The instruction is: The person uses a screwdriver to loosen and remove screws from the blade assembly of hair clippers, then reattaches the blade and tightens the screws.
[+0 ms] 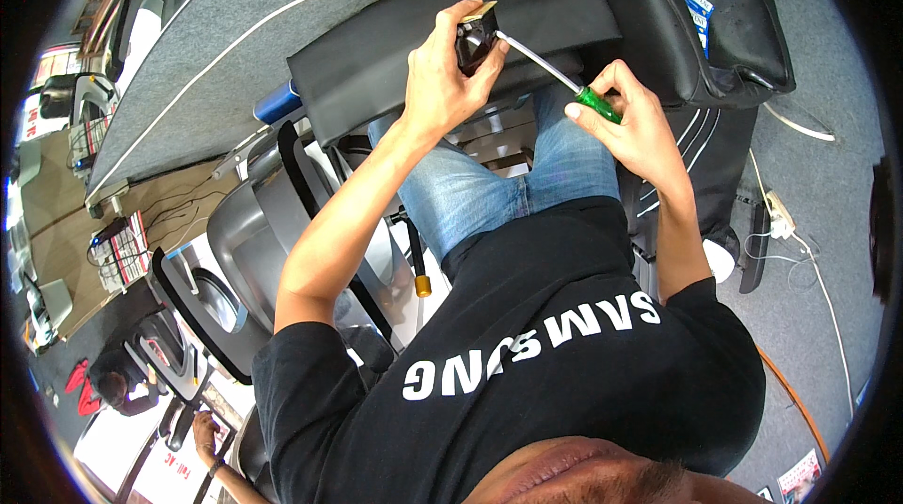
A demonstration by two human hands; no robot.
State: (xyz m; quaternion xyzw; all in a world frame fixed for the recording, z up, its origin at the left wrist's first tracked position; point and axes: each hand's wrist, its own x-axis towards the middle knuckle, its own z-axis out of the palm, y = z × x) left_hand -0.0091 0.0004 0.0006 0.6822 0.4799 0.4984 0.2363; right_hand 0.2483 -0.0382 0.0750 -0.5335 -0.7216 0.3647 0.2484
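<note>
My left hand (450, 71) grips a small dark boxy part (477, 36) with a tan top edge, held over the black padded panel (376, 62) at the top middle. My right hand (632, 123) is closed around the green handle of a screwdriver (555, 71). Its metal shaft runs up and left, and the tip touches the side of the small part. Both forearms reach up from my black shirt over my blue jeans (489, 184).
A grey felt-covered surface (216, 43) with a white cord spans the upper left. Black seat cushions (715, 34) lie at the upper right, with a white power strip (777, 212) and cables on the grey floor. Grey chair shells (245, 241) stand left; another person (118, 389) sits at lower left.
</note>
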